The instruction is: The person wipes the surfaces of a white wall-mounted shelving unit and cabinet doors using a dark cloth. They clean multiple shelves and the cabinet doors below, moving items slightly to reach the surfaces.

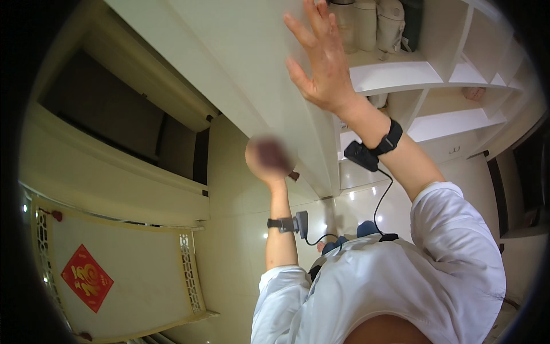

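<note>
My right hand (324,64) is raised with fingers spread and nothing in it. It is in front of a tall white panel (240,60); whether the fingers touch the panel I cannot tell. Lower down, my left hand (260,168) reaches to the panel's lower part. A round blur covers most of that hand, so its fingers are hidden. Within the blur is a dark reddish thing (271,152), and a small brown end (294,176) sticks out to the right. Both forearms wear strapped devices, one black (362,155) and one grey (302,224), each with a cable.
At right stands a white shelf unit (395,71) with bottles (365,26) and a white bag-like item (390,26) on top. A small pink item (474,93) sits in one compartment. Pale glossy floor tiles (240,241) lie below. A red diamond-shaped decoration (87,278) hangs at left.
</note>
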Demonstrator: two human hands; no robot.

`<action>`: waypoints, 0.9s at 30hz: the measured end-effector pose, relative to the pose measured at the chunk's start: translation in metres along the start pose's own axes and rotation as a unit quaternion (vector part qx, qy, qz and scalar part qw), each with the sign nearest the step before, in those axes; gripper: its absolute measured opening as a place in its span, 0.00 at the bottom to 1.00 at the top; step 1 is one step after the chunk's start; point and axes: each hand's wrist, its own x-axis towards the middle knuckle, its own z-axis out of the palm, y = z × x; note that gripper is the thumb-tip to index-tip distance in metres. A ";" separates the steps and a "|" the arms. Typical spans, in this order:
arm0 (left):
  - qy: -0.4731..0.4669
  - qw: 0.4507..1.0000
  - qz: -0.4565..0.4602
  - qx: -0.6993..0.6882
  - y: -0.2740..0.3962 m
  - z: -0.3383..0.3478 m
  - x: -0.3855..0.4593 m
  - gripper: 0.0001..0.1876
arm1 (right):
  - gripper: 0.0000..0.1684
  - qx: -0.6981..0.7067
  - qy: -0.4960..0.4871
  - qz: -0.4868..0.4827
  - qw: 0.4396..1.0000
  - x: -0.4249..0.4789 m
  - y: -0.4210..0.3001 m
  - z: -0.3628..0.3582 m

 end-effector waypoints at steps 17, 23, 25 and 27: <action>-0.285 0.931 0.227 0.019 0.159 0.021 -0.046 0.47 | 0.26 0.318 0.010 0.457 0.831 -0.139 -0.048 -0.056; -0.246 0.944 0.217 0.033 0.164 0.010 -0.044 0.45 | 0.39 0.077 0.070 0.189 0.977 -0.046 0.000 -0.029; -0.220 0.949 0.223 0.040 0.157 0.008 -0.042 0.44 | 0.42 0.041 0.061 0.186 0.980 -0.055 0.009 -0.015; -0.193 0.956 0.215 0.056 0.142 0.001 -0.042 0.43 | 0.43 0.019 0.042 0.200 0.979 -0.082 0.011 -0.001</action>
